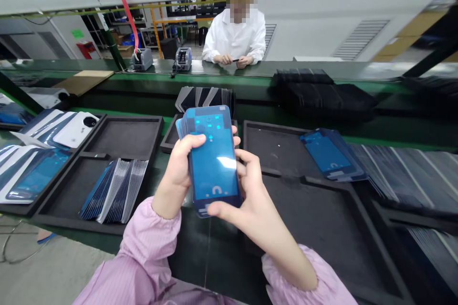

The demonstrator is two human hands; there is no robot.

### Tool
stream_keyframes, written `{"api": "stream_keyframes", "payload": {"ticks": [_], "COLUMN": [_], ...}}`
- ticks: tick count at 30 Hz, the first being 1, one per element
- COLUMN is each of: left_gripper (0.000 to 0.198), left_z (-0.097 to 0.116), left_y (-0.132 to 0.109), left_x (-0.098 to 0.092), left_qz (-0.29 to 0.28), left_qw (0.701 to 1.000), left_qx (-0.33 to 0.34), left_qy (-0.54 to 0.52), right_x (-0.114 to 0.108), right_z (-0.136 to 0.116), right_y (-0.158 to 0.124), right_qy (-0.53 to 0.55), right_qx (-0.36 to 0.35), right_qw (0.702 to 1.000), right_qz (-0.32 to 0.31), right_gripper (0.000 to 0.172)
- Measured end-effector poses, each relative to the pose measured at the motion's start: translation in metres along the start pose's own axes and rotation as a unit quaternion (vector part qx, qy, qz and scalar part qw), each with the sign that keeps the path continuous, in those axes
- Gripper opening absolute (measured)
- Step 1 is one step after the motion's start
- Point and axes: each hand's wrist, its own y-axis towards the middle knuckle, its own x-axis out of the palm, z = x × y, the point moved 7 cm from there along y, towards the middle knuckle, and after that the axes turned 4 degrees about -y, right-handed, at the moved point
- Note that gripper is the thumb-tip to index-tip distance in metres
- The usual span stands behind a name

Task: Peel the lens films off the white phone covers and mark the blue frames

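A fanned stack of blue film-covered phone panels [213,159] is held upright in front of me, over the workbench. My left hand [176,176] grips its left edge, thumb across the front panel. The fingers of my right hand [250,200] curl round the right edge, and its thumb lies along the bottom. Both sleeves are pink. A few more blue panels [327,155] lie in the black foam tray [286,140] to the right.
The left black tray [125,136] holds a leaning row of panels [114,190]. White and blue parts [53,128] lie at far left, stacked panels [205,96] behind. Black trays [322,93] sit on the green conveyor [143,78]. A person in white [234,38] sits opposite.
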Motion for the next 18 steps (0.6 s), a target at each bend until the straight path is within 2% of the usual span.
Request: {"api": "stream_keyframes", "payload": {"ticks": [3,5,11,18], "left_gripper": [0.050,0.051,0.051,0.060], "left_z": [-0.002,-0.001,-0.002,0.002], "left_y": [0.002,0.002,0.005,0.000], "left_x": [-0.002,-0.002,-0.001,-0.005], "left_qz": [-0.028,-0.035,-0.043,-0.076], "left_qw": [0.996,0.995,0.997,0.997], "left_qx": [-0.077,-0.083,-0.053,0.013], "left_qy": [-0.039,-0.051,-0.038,0.026], "right_x": [0.012,0.013,0.007,0.003], "right_z": [-0.003,-0.003,0.000,0.004], "right_y": [-0.002,-0.003,-0.003,-0.005], "right_qy": [0.177,0.213,0.154,0.061], "right_qx": [0.006,0.010,-0.006,-0.018], "right_qw": [0.978,0.969,0.985,0.996], "right_qz": [-0.113,-0.124,-0.080,-0.069], "right_gripper": [0.061,0.052,0.045,0.036]}}
